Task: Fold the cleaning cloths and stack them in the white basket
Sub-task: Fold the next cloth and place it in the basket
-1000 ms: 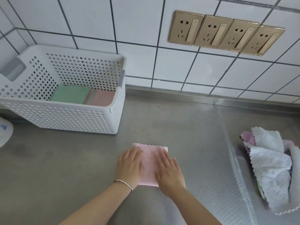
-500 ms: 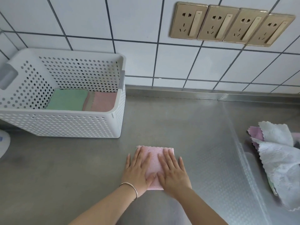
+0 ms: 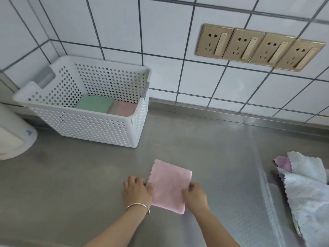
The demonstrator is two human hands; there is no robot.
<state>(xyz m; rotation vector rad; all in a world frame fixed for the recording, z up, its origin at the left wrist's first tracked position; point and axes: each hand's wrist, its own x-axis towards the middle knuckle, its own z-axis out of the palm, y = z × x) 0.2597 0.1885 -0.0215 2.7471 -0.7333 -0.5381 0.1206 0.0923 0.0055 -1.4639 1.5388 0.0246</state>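
With the left hand (image 3: 138, 188) and right hand (image 3: 195, 192) each pinching a side edge of the folded pink fleecy cloth (image 3: 169, 186) on the steel surface (image 3: 71, 175), lifting both sides evenly should keep it square for the white perforated plastic basket (image 3: 106, 129).

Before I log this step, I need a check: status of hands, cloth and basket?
Left hand and right hand pinch folded pink cloth at its sides, on steel counter. White perforated basket holds folded cloths; path clear.
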